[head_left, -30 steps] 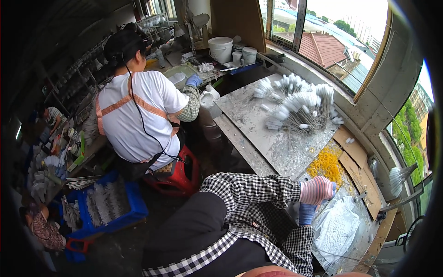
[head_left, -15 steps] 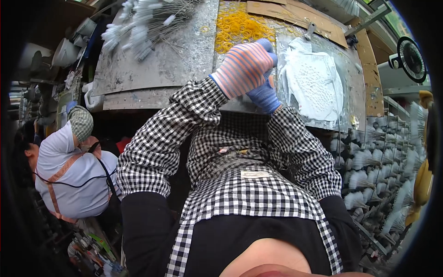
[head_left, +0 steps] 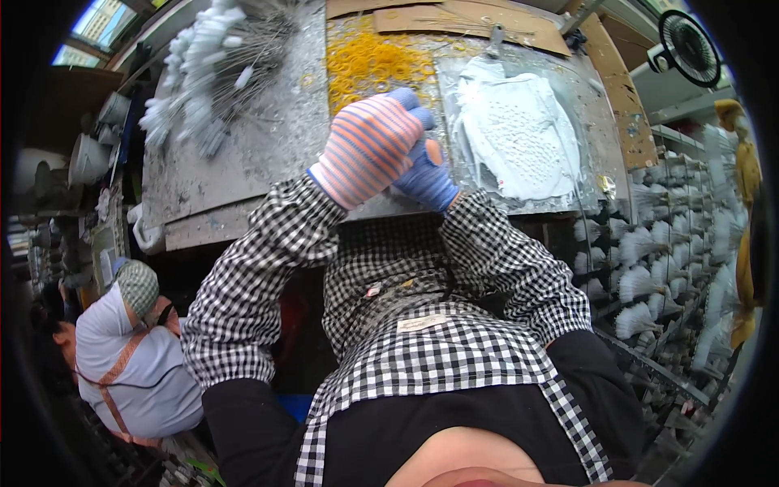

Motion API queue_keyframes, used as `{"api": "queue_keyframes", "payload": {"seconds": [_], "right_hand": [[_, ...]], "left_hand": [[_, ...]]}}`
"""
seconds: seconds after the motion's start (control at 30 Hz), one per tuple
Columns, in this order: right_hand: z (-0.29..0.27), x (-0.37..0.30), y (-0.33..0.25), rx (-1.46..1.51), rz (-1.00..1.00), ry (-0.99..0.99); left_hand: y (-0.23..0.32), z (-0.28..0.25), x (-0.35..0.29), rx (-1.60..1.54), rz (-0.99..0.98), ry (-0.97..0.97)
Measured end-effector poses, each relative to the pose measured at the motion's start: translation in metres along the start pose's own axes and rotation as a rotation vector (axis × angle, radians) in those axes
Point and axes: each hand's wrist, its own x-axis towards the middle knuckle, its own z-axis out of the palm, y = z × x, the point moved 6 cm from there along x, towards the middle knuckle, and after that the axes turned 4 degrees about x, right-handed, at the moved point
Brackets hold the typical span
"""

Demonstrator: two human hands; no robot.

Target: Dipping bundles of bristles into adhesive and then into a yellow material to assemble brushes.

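My left hand (head_left: 369,146), in an orange and blue striped knit glove, is closed, with its fingertips curled against my other hand. My right hand (head_left: 428,177), in a blue glove with a bare digit tip showing, is closed just below and beside it. Whatever they pinch is hidden between them. Both are over the front part of the grey worktable (head_left: 243,174). Beyond them lies a spread of small yellow rings (head_left: 377,61). To their right, a lumpy white paste-like layer (head_left: 515,134) covers a flat board.
A heap of white-bristled wire brushes (head_left: 215,61) lies at the table's back left. Cardboard (head_left: 471,24) and a small metal tool (head_left: 495,39) are at the back. A fan (head_left: 690,49) and racks of brushes (head_left: 641,284) stand right. Another person (head_left: 142,365) works at left.
The view has shifted, so the table and the paste layer sit further left in the picture. My two hands stay pressed together, in nearly the same pose.
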Motion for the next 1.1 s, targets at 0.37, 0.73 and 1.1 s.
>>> {"api": "queue_keyframes", "payload": {"seconds": [0.37,0.73,1.1], "right_hand": [[-0.167,-0.057,0.045,-0.207,0.563,-0.25],[-0.211,-0.087,0.113,-0.357,0.321,-0.021],[-0.206,-0.092,0.113,-0.378,0.398,-0.104]], "left_hand": [[0.107,0.045,0.135,-0.153,0.356,0.049],[0.132,0.095,0.184,-0.357,0.514,-0.062],[0.127,0.108,0.178,-0.274,0.479,-0.199]]}}
